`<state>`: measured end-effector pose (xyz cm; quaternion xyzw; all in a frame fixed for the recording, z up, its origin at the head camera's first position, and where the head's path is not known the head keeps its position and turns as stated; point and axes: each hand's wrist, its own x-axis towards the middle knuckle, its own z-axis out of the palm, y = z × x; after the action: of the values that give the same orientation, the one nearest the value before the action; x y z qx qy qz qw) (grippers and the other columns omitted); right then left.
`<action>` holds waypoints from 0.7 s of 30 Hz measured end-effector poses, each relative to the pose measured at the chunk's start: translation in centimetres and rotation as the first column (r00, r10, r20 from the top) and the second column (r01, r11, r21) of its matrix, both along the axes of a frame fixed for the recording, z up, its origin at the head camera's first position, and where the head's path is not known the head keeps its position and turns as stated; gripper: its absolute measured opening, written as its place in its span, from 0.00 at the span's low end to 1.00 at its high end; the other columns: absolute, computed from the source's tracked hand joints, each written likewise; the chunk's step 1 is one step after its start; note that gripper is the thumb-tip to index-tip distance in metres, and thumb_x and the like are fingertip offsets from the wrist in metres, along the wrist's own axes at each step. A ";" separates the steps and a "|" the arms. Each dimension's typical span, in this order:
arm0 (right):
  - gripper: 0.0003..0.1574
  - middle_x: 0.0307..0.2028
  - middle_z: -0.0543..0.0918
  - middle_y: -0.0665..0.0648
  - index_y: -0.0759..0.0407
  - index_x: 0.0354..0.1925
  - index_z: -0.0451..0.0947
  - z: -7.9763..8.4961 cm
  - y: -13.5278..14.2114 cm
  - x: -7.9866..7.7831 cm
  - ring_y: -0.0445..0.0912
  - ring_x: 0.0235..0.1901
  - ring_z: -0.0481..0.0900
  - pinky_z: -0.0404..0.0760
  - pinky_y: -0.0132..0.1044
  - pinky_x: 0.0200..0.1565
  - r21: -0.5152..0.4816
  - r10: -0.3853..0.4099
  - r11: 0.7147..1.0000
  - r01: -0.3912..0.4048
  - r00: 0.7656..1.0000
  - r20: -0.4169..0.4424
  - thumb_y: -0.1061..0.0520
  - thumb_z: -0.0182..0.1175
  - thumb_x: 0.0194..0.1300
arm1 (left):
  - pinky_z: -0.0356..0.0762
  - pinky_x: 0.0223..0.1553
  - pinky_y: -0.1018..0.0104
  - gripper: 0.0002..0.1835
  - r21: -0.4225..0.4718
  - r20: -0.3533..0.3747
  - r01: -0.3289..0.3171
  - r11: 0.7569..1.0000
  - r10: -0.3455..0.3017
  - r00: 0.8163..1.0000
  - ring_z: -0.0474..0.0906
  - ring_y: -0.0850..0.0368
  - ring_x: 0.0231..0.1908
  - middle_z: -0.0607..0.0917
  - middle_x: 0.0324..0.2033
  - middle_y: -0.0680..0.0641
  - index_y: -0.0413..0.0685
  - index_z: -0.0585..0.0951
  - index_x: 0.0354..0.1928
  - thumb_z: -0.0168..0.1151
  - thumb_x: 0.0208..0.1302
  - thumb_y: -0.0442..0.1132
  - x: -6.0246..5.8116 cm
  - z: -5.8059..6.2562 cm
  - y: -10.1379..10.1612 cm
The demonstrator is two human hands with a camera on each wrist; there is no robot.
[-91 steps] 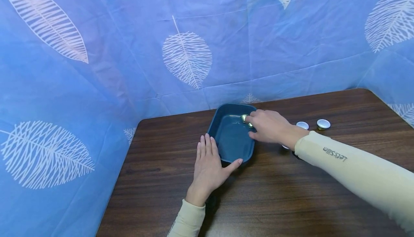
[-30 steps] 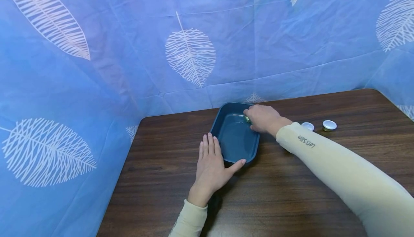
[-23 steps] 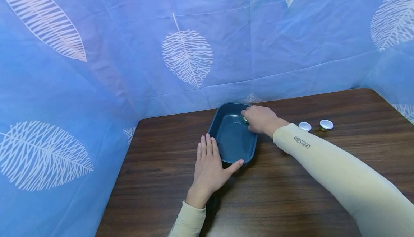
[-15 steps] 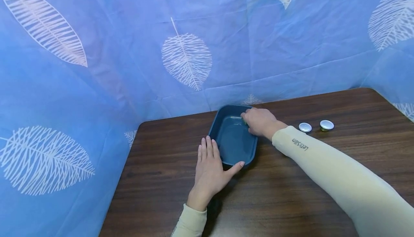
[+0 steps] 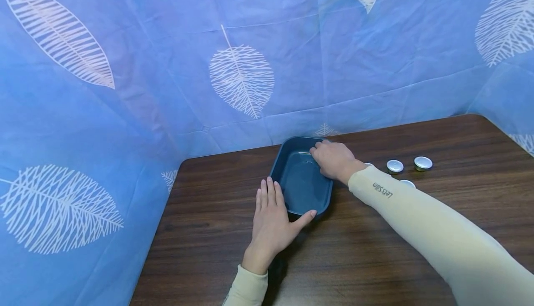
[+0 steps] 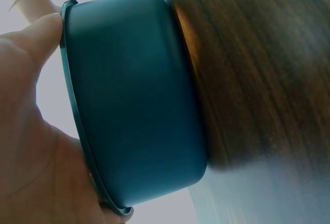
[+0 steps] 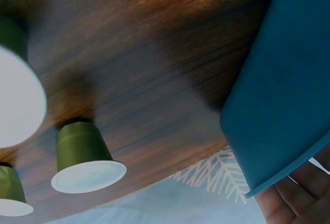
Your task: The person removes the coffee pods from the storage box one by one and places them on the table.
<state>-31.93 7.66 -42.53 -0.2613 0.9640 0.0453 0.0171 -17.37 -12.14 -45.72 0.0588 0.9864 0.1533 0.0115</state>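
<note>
A dark teal rectangular tray [image 5: 288,192] stands on the table. My left hand [image 5: 270,225] lies along its left side with straight fingers, the thumb at the near rim. In the left wrist view that thumb [image 6: 44,36] rests at the rim. My right hand [image 5: 331,158] reaches over the far right rim, fingers bent down into the tray. Its fingertips are hidden, and I cannot tell whether they hold a coffee capsule. Green coffee capsules [image 7: 80,144] with pale foil lids stand on the table, lids up, right of the tray.
The brown wooden table [image 5: 200,232] ends just behind the tray, where a blue leaf-print cloth [image 5: 167,65] hangs. Two capsules, a middle one [image 5: 395,166] and a right one [image 5: 423,163], stand beyond my right forearm. Another capsule [image 5: 407,183] is partly covered by the sleeve.
Gold-green capsules showed inside the tray under my right fingers earlier; now the hand hides them. My right hand has moved slightly left and further over the rim. My left hand stays put.
</note>
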 end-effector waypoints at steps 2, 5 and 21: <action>0.30 0.59 0.86 0.65 0.64 0.67 0.80 -0.1 -0.1 0.0 0.57 0.59 0.85 0.88 0.53 0.60 0.001 -0.001 1.000 0.001 1.000 -0.007 0.56 0.72 0.71 | 0.44 0.87 0.44 0.66 -0.001 -0.002 -0.001 1.000 0.001 1.000 0.37 0.39 0.88 0.45 0.87 0.37 0.38 0.51 0.86 0.51 0.65 0.84 0.0 0.0 0.0; 0.30 0.59 0.86 0.65 0.64 0.67 0.80 -0.2 -0.1 0.2 0.57 0.58 0.85 0.88 0.54 0.60 0.002 0.003 1.000 -0.003 1.000 -0.020 0.56 0.71 0.72 | 0.44 0.87 0.44 0.66 -0.003 -0.003 -0.003 1.000 0.003 1.000 0.37 0.39 0.88 0.45 0.87 0.37 0.38 0.51 0.86 0.51 0.65 0.84 0.0 0.0 0.0; 0.28 0.55 0.88 0.64 0.64 0.64 0.82 -0.5 -0.2 0.2 0.55 0.53 0.86 0.89 0.53 0.58 0.025 0.030 0.999 -0.028 0.997 -0.075 0.55 0.73 0.71 | 0.43 0.87 0.44 0.66 0.007 -0.002 -0.008 1.000 0.008 1.000 0.36 0.40 0.88 0.44 0.87 0.37 0.38 0.51 0.86 0.52 0.65 0.83 0.1 0.0 0.1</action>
<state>-31.71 7.47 -42.98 -0.2731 0.9595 0.0670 -0.0166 -17.30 -12.01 -45.73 0.0549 0.9860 0.1569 0.0094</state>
